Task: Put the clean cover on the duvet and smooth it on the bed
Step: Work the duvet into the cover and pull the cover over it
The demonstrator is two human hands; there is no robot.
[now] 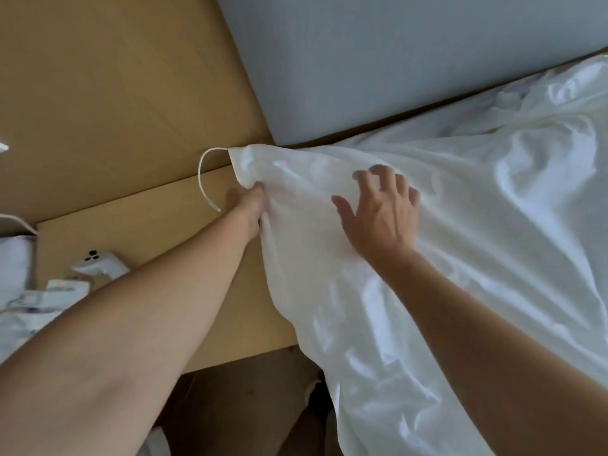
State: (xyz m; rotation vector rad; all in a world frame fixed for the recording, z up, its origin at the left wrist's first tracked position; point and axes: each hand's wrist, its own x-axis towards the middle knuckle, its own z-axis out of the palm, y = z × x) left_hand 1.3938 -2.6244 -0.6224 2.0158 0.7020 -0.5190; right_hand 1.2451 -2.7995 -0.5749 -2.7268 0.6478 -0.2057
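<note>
Fingers [258, 189] of my left hand [245, 209] are clamped on the corner of the white cover [411, 291], beside its loose tie [201, 172], I judge to pin the duvet corner inside; whether the duvet fills it I cannot see. My right hand [381, 222] rests on the cover, fingers apart, flattening it below the headboard [394, 60], corner overhanging the table [131, 232]

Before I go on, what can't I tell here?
Head view only:
- Left hand: fingertips buried in the cover corner folds.
- Duvet inside: the opaque cover hides it.
- Cover's far end: cut off at right and bottom edges.
- White gadgets on the bedside table: blurred, too small to identify.
</note>
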